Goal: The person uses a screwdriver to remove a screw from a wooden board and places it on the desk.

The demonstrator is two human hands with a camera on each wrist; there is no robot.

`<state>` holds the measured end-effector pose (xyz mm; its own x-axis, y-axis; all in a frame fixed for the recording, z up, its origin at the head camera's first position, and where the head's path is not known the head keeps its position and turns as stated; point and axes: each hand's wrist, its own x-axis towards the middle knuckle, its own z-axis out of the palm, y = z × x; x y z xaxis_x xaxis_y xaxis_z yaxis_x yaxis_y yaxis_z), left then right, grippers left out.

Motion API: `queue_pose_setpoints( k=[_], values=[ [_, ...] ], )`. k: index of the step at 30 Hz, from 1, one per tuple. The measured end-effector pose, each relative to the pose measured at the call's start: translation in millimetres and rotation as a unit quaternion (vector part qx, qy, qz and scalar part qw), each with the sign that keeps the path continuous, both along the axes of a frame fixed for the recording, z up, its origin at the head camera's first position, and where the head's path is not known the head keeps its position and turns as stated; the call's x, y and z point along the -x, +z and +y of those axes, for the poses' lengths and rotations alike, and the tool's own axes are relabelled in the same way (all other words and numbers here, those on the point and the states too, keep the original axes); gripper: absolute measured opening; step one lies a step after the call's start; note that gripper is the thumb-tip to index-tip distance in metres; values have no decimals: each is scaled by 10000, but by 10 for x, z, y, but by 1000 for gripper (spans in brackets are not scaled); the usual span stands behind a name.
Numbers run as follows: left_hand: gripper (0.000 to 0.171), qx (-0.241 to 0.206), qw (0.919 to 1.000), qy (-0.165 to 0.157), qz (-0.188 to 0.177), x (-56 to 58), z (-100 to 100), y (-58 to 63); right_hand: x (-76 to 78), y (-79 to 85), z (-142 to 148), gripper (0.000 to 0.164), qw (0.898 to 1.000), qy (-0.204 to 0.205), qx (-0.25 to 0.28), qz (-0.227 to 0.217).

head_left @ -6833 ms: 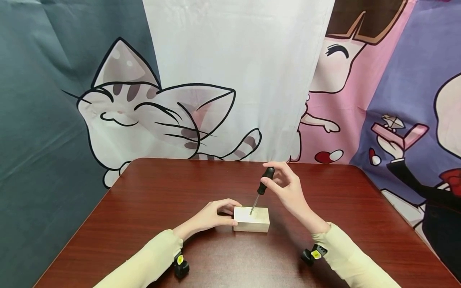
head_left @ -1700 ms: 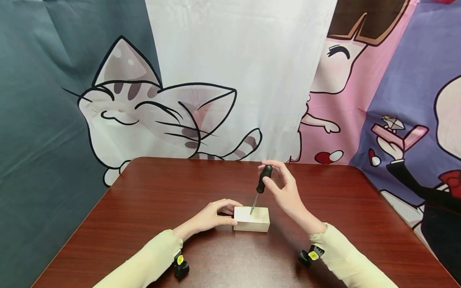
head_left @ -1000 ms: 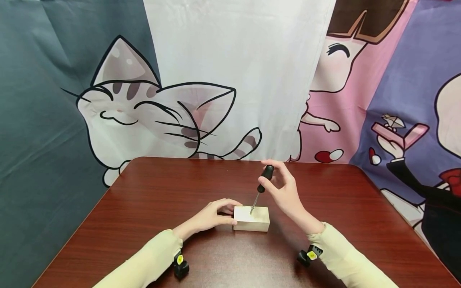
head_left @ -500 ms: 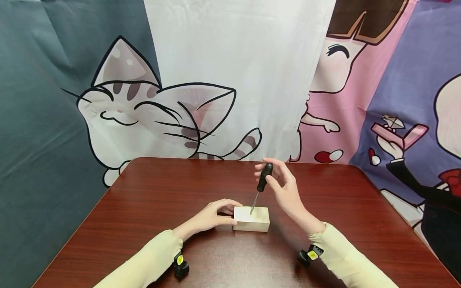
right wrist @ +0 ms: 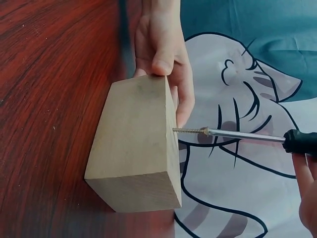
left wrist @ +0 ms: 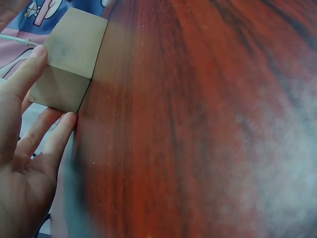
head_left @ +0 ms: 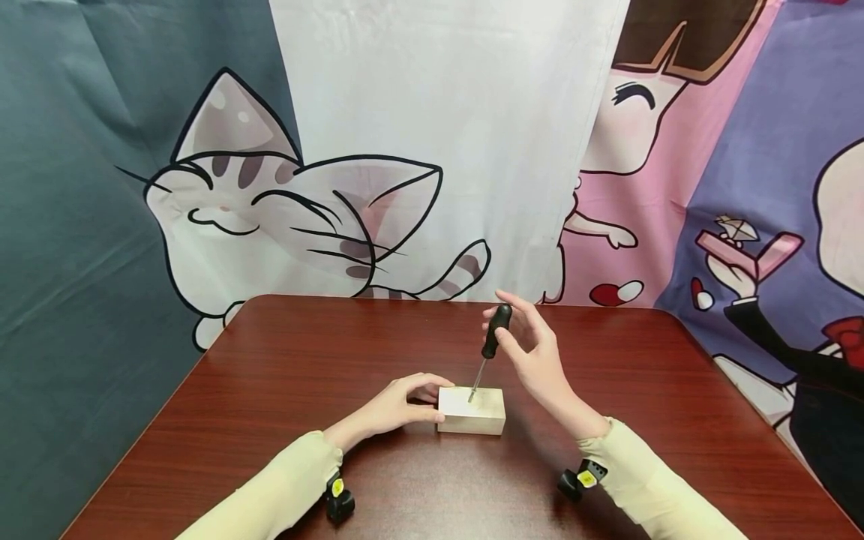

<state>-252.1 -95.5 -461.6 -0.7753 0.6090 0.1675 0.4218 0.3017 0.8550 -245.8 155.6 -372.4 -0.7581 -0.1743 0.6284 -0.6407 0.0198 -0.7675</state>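
Observation:
A pale wooden block (head_left: 471,424) lies on the table in the head view. My left hand (head_left: 388,409) grips its left end, thumb on the near side and fingers at the far side. In the right wrist view a brass-coloured screw (right wrist: 190,130) stands part-way out of the block's top. The tip of a screwdriver (right wrist: 247,135) meets the screw head. My right hand (head_left: 533,356) holds the black screwdriver handle between thumb and fingers, the index finger raised off it. The screwdriver leans a little to the right. The left wrist view shows my thumb (left wrist: 30,69) against the block.
The reddish-brown wooden table (head_left: 304,337) extends around the block on all sides. Behind its far edge hangs a cloth backdrop (head_left: 445,90) with cartoon figures. A small black camera (head_left: 340,502) is strapped at the left wrist and another camera (head_left: 574,481) at the right.
The right hand's fingers have shifted around the screwdriver handle, and its index finger has lifted. The handle has moved slightly up and left since the first frame. Block and left hand stay in place.

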Motion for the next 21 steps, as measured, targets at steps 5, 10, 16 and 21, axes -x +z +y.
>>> queue_pose_setpoints(
  k=[5,10,16,21],
  values=[
    [49,38,10000,-37,-20,4,-16,7,2,2,0,42,9992,309,252,-39],
    [49,-12,9999,-98,-92,9,-31,8,-13,-7,-24,46,9995,-294,29,-69],
    [50,-5,10000,-54,-36,-1,-13,3,-22,2,-22,50,9992,-387,-54,-65],
    [49,-61,10000,-40,-59,-71,13,112,-9,7,-2,52,9993,291,218,-11]
  ],
)
